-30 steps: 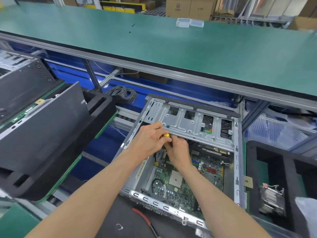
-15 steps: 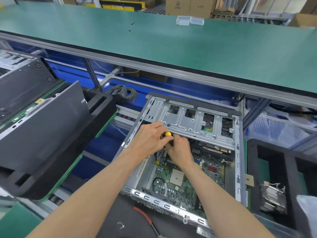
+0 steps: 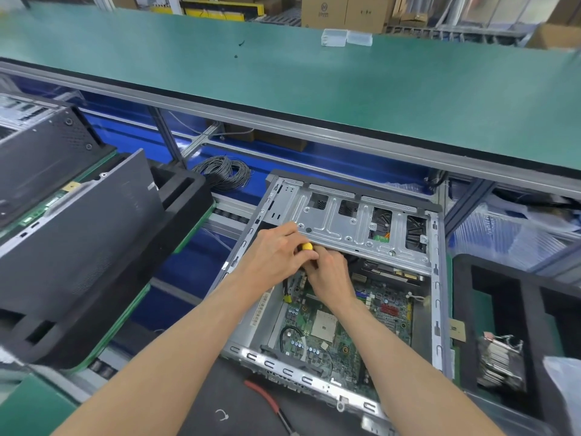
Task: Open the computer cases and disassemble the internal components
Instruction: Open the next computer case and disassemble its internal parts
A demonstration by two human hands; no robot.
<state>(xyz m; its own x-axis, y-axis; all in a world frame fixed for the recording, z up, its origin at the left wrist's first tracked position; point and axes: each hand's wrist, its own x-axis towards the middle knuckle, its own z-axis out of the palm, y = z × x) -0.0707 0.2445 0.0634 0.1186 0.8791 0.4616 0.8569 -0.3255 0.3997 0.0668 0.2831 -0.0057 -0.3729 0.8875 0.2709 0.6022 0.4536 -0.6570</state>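
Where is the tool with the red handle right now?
The red-handled tool lies on the dark mat at the bottom of the head view, just in front of the open computer case, between the person's forearms.

A long green-topped workbench (image 3: 314, 99) on an aluminium frame, cardboard boxes (image 3: 345, 11) stacked behind it.

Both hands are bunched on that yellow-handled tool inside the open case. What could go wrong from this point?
1. The yellow-handled tool, gripped by the left hand with the right hand against it, could slip and gouge the motherboard directly below.
2. The hands work beside the drive cage, whose sheet-metal edge could scrape knuckles.
3. A freed screw might drop among the board's components.
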